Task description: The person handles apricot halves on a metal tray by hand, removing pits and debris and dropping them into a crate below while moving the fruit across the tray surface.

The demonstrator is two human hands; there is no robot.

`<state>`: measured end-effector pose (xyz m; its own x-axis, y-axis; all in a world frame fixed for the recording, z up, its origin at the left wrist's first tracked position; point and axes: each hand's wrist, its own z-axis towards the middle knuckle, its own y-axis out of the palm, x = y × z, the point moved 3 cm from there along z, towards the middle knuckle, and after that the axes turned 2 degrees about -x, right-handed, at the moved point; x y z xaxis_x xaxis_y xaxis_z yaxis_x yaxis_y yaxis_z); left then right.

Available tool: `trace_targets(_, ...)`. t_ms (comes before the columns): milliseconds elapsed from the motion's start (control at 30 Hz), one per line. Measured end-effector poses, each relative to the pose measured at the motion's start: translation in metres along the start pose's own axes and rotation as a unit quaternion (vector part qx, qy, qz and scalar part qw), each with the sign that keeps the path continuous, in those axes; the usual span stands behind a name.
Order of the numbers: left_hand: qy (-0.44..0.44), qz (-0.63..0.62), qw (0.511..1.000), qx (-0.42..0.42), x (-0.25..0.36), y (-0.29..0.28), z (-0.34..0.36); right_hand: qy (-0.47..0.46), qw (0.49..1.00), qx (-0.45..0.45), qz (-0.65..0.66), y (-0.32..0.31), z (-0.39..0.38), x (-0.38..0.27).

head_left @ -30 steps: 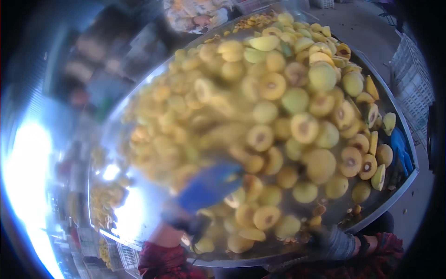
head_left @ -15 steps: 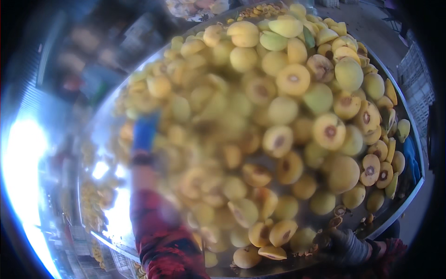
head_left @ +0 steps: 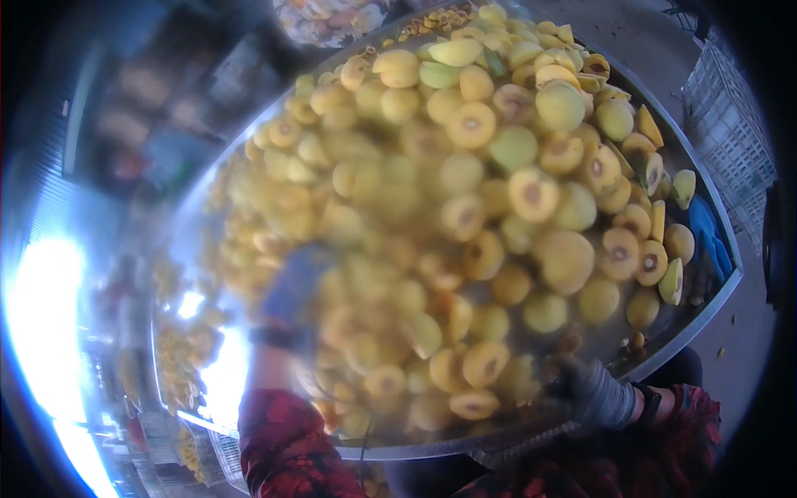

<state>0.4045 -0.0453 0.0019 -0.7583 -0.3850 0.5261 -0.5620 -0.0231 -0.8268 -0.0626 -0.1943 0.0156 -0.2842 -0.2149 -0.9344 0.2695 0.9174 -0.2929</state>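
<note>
A large heap of yellow peaches [head_left: 562,260], many cut in half with the pit side showing, covers a metal-rimmed table [head_left: 693,340]. My left hand [head_left: 295,286], in a blue glove, reaches over the left part of the heap among the fruit. It is badly blurred, so its fingers and anything in them do not show. Near the table's front edge is my right hand [head_left: 589,390], in a grey and dark glove, beside peach halves [head_left: 484,363]. Its fingertips are dark and hard to make out; whether it holds something is unclear.
A blue cloth or glove [head_left: 710,236] lies in the table's right corner. White plastic crates [head_left: 726,124] stand on the floor to the right. Small pit pieces [head_left: 427,23] lie at the far end, near a patterned bag [head_left: 328,18]. Much of the left side is blurred.
The view has shifted, so the heap appears farther left and higher. My left hand has come nearer and a little right over the fruit. My right hand stays near the front edge.
</note>
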Motion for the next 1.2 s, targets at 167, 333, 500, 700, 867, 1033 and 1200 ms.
trace_targets(167,-0.094,0.076,0.992,0.040,0.062,0.014,-0.029,-0.005,1.000,0.024,-0.009,0.003,-0.013,-0.006)
trace_targets(333,-0.049,0.134,0.984,0.108,0.078,0.032,-0.048,-0.012,0.998,-0.019,0.050,0.012,-0.032,0.000)
trace_targets(500,-0.014,0.260,0.946,0.195,0.088,0.065,-0.068,-0.066,0.996,0.004,0.067,0.026,-0.044,0.008)
trace_targets(700,0.062,0.210,0.963,0.154,0.157,0.068,-0.114,-0.030,0.971,-0.044,0.234,0.031,-0.033,0.002)
trace_targets(867,0.153,0.117,0.974,0.120,0.254,0.105,-0.175,0.026,0.888,-0.086,0.452,0.043,-0.032,-0.021)
trace_targets(1033,0.164,0.124,0.966,0.157,0.311,0.151,-0.189,0.020,0.938,-0.143,0.315,0.051,-0.030,-0.011)
trace_targets(1200,0.082,-0.578,0.777,0.235,0.323,0.170,-0.190,-0.077,0.916,-0.058,0.389,0.049,-0.018,-0.002)
